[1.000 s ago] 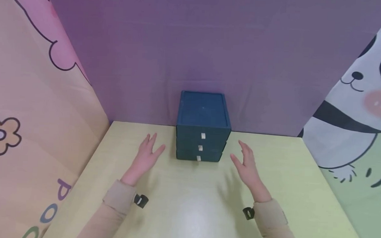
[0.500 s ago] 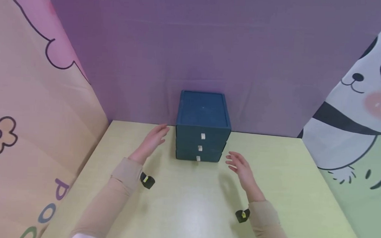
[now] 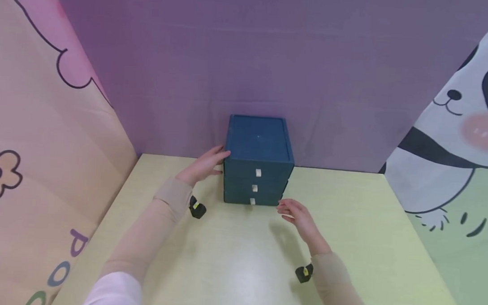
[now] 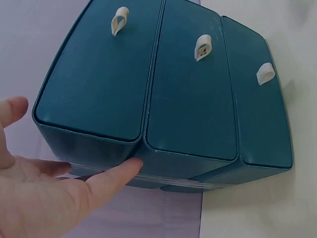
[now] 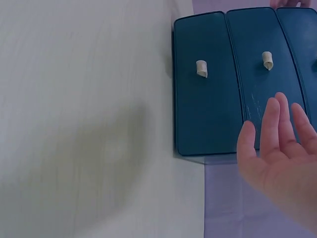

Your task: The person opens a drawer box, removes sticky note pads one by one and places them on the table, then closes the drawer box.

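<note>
A dark blue three-drawer box [image 3: 259, 139] stands at the back of the table with its drawers closed. Each drawer front carries a small white loop tab [image 3: 258, 172]. My left hand [image 3: 204, 166] is at the box's left side, its thumb by the top front edge; in the left wrist view the extended fingers [image 4: 115, 179] lie along that side. Whether they press it I cannot tell. Near the lower right front corner, my right hand [image 3: 302, 218] hovers with fingers loosely bent and holds nothing. In the right wrist view its fingers [image 5: 270, 126] appear before the drawer fronts.
The pale yellow table [image 3: 232, 260] runs up to a purple cloth backdrop [image 3: 263, 59] right behind the box. Printed cloth walls border it, a pink one [image 3: 47, 132] on the left and a panda one [image 3: 433, 177] on the right. A small black camera sits at each wrist.
My left hand has moved right and forward to the box's left side. The right hand has lowered and shifted left toward the box's front corner, its fingers more bent. The box stays put.
</note>
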The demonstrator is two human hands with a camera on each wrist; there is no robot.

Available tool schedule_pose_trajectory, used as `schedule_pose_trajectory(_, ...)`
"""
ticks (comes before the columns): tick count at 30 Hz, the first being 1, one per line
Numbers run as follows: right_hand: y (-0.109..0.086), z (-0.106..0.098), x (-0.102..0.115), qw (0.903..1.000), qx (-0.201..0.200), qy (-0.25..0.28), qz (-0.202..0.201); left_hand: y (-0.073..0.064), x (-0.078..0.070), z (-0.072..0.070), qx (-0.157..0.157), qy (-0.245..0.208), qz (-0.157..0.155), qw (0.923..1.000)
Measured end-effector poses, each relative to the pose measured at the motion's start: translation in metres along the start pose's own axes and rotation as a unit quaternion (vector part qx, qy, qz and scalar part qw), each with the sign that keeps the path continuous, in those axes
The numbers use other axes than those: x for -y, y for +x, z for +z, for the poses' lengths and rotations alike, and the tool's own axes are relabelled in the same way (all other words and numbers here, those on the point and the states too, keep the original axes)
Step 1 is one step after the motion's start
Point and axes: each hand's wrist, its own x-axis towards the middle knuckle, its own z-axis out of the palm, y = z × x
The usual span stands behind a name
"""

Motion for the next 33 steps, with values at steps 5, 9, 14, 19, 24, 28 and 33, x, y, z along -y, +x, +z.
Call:
schedule_pose_trajectory(5,0.008,0.002,0.006,0.9967,0.058,0.057,-0.006,0.007,-0.007,0.003,-0.013,-0.017,-0.017,0.9996)
schedule_pose_trajectory(9,0.010,0.008,0.015,0.9919,0.088,0.090,-0.008,0.009,-0.009,0.006,-0.020,-0.020,-0.024,0.9993)
schedule_pose_trajectory(14,0.012,0.018,0.025,0.9888,0.100,0.110,0.012,0.008,-0.010,0.009,-0.024,-0.005,-0.022,0.9995)
schedule_pose_trajectory(19,0.017,0.028,0.036,0.9832,0.113,0.139,0.033,0.008,-0.009,0.007,-0.031,-0.002,-0.019,0.9993)
schedule_pose_trajectory(24,0.023,0.037,0.047,0.9774,0.113,0.170,0.054,0.005,-0.008,0.006,-0.034,0.005,-0.016,0.9993)
schedule_pose_trajectory(28,0.027,0.043,0.054,0.9740,0.110,0.184,0.073,0.004,-0.006,0.007,-0.038,0.019,-0.010,0.9990)
schedule_pose_trajectory(33,0.031,0.046,0.062,0.9714,0.099,0.196,0.091,0.005,-0.004,0.009,-0.041,0.023,-0.002,0.9989)
